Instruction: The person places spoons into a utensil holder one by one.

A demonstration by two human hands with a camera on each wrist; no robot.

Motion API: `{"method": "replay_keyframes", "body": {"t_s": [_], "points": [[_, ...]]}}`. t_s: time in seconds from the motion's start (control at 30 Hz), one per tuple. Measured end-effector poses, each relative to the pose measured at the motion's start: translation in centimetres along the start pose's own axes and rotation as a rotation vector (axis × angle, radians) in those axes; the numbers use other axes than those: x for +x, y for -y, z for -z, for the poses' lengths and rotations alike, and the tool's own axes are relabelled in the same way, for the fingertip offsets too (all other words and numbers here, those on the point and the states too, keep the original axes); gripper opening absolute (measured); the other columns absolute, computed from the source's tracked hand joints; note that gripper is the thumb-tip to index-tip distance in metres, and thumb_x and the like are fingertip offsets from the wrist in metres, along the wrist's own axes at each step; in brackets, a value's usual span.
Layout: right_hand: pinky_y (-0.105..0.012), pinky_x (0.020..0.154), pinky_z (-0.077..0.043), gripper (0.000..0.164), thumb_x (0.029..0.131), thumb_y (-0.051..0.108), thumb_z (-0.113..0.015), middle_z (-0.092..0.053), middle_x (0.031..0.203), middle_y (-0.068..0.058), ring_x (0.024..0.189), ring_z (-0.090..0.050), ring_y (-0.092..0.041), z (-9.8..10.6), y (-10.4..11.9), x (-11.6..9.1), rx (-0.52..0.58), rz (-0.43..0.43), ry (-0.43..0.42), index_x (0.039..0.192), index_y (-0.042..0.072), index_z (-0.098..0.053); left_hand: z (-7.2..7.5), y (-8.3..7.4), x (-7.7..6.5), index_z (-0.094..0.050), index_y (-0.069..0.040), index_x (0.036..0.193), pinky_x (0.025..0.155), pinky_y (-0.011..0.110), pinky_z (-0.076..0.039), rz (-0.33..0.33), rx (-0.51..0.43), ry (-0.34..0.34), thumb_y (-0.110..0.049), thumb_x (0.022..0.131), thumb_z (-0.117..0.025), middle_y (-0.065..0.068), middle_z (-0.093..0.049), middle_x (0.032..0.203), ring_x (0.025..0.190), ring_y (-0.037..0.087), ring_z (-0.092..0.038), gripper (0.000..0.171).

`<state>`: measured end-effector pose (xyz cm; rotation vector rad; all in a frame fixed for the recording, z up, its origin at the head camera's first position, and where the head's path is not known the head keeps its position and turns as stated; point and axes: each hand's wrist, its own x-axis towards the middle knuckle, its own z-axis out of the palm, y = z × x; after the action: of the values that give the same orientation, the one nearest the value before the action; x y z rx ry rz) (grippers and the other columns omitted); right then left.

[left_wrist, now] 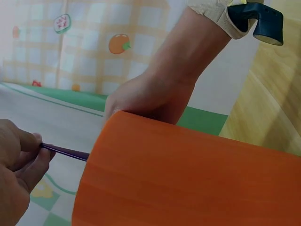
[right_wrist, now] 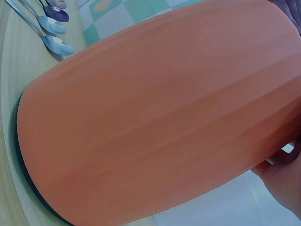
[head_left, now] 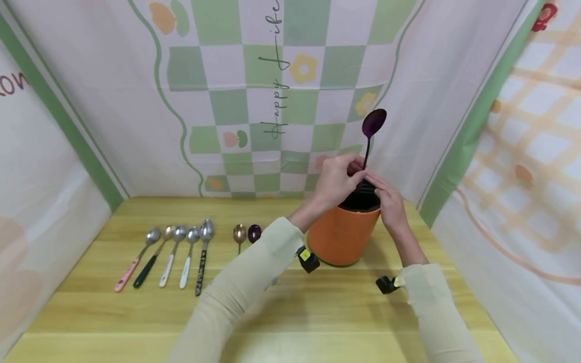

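My left hand [head_left: 338, 179] pinches a dark purple spoon [head_left: 374, 123] by its thin stem, the bowl pointing up. The spoon stands upright over an orange container [head_left: 342, 237] with a black inside, and its lower end goes down past the rim, as the left wrist view shows. On the container's right side is my right hand [head_left: 392, 206], with fingers stretched over the rim toward the spoon and the left thumb. In the left wrist view the right hand [left_wrist: 150, 96] lies behind the container's edge, its fingertips hidden.
Several spoons lie in a row on the left: pink-handled [head_left: 131, 267], dark green-handled [head_left: 147, 267], white-handled and a black-patterned one [head_left: 201, 262]. A bronze-coloured spoon [head_left: 239, 233] and another purple spoon [head_left: 254, 232] are partly covered by the left sleeve. Printed cloth [head_left: 299, 106] hangs behind the wooden table.
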<state>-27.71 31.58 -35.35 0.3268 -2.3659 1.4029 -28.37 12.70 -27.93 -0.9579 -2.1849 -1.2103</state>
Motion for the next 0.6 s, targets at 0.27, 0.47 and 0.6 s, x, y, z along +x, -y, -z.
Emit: {"method": "replay_keyframes", "body": {"t_s": [0.27,0.47,0.6], "points": [[-0.048,0.125,-0.021,0.043,0.104,0.005,-0.032,-0.044,0.153,-0.02,0.148,-0.032,-0.033,0.1,0.2,-0.1,0.006,0.01,-0.018,0.14,-0.003,-0.052,-1.4,0.7,0.0,-0.072,-0.004,0.099,0.069,0.007,-0.049,0.019,-0.012,0.007,-0.011,0.089,-0.075,0.006,-0.077,0.091,0.079,0.013,-0.071,0.012],[-0.044,0.125,-0.023,0.043,0.103,0.003,-0.031,-0.045,0.153,-0.019,0.147,-0.034,-0.032,0.1,0.2,-0.1,-0.001,0.021,-0.024,0.14,-0.002,-0.053,-1.9,1.2,0.0,-0.072,-0.004,0.099,0.07,0.01,-0.052,0.051,-0.009,0.029,-0.011,0.089,-0.075,0.006,-0.077,0.092,0.081,0.013,-0.072,0.013],[-0.041,0.124,-0.024,0.043,0.102,0.002,-0.033,-0.045,0.152,-0.021,0.147,-0.035,-0.032,0.0,0.2,-0.1,-0.004,0.025,-0.025,0.14,-0.003,-0.052,-2.0,1.5,-0.1,-0.072,-0.006,0.101,0.071,0.009,-0.051,0.063,0.02,0.045,-0.013,0.09,-0.075,0.004,-0.077,0.093,0.083,0.01,-0.072,0.013]]}}
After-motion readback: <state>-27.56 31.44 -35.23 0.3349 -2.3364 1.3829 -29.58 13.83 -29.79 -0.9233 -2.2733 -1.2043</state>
